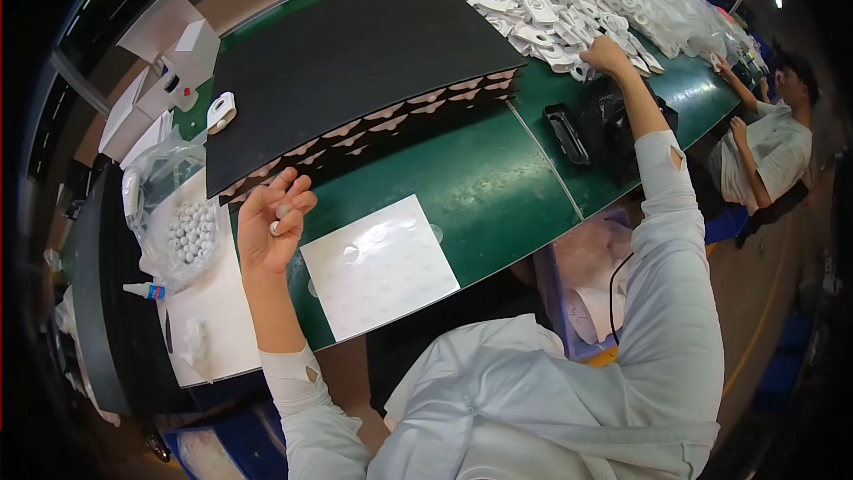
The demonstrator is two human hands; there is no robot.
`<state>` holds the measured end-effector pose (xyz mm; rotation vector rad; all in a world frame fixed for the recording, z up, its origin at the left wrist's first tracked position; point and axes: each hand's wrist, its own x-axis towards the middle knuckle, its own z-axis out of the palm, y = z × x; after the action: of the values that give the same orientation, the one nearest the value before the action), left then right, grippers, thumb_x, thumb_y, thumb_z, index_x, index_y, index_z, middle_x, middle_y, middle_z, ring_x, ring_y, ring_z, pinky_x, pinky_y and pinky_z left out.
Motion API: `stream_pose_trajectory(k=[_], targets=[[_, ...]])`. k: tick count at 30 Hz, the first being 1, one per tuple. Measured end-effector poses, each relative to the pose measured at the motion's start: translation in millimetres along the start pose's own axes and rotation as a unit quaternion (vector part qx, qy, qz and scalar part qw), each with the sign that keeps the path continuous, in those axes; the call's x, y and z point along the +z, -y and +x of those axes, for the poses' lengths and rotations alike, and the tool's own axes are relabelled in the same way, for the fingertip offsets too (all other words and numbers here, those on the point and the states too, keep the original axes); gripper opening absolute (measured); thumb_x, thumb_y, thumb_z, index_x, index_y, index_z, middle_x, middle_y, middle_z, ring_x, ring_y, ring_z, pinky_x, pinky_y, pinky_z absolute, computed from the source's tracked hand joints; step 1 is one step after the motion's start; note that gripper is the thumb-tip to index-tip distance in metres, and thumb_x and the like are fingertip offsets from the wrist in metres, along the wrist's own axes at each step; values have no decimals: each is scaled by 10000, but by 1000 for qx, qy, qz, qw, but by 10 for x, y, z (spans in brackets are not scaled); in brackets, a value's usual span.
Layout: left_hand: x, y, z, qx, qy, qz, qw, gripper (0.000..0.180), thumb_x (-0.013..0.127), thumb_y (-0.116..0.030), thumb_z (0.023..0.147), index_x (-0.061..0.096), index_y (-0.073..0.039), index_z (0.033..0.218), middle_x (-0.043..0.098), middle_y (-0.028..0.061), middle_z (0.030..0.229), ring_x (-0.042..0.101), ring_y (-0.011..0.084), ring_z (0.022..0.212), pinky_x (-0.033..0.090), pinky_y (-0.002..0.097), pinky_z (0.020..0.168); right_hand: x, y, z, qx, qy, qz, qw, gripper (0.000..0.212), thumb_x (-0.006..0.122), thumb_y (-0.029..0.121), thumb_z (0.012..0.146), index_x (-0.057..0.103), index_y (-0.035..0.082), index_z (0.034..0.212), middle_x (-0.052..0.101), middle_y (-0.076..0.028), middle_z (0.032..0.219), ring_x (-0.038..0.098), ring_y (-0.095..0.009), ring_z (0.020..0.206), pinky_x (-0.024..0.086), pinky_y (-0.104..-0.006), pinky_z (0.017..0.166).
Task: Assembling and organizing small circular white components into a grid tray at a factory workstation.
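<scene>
My left hand (pixel 277 224) is raised by the near left corner of a black foam stack, palm up with fingers curled around a small white ball (pixel 283 211). My right hand (pixel 606 55) reaches out to the near edge of a large pile of white plastic parts (pixel 538 11), its curled fingers on one of them; the fingertips are partly hidden. Below my left hand, a clear plastic bag holds several similar white balls (pixel 190 233). A white sheet with round clear stickers (pixel 380 267) lies between my arms.
The black foam stack (pixel 355 62) covers the table's left middle, with a single white part (pixel 221 112) on its left edge. A black tray (pixel 567 134) lies beside a black bag. A glue bottle (pixel 145 291) sits at far left. Another person (pixel 764 142) sits at right.
</scene>
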<state>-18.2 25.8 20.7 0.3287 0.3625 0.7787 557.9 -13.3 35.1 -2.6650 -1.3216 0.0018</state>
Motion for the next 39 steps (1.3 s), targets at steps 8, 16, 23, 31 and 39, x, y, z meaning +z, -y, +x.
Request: stream_pose_trajectory(k=[8,16,23,31,39], targets=[[-62,19,-59,11,-37,-4,999,247,411,137,677,385,59,910,426,191,906,453,226,820,259,165,374,-244,507,-805,-219,-248,147,932,246,608,202,758,655,-2,886,636,-196,831,621,-302,770,470,-357,692],[-309,7,53,-14,-9,-16,1000,109,436,-48,897,376,18,959,451,152,905,462,156,699,301,162,368,-3,1914,-2319,-307,126,555,762,143,532,74,861,564,-5,975,576,-12,798,518,-61,716,413,-200,662],[-195,44,23,33,-75,50,995,289,446,68,813,358,23,1085,429,163,1019,455,132,700,297,156,376,677,2556,-2867,-252,331,612,673,119,499,60,879,515,3,982,576,-31,853,528,-68,752,438,-210,669],[-229,69,25,57,-37,139,988,184,541,-78,857,495,32,997,515,132,1021,448,80,653,288,127,376,762,2675,-3024,-280,295,547,732,110,503,67,881,500,20,981,563,0,843,490,-45,745,408,-183,650],[-234,75,26,65,-51,166,983,324,625,-307,818,579,-17,955,563,43,797,430,34,576,252,116,370,771,2670,-3041,-289,242,559,739,99,502,69,883,502,27,972,534,3,796,453,-44,678,389,-183,594]])
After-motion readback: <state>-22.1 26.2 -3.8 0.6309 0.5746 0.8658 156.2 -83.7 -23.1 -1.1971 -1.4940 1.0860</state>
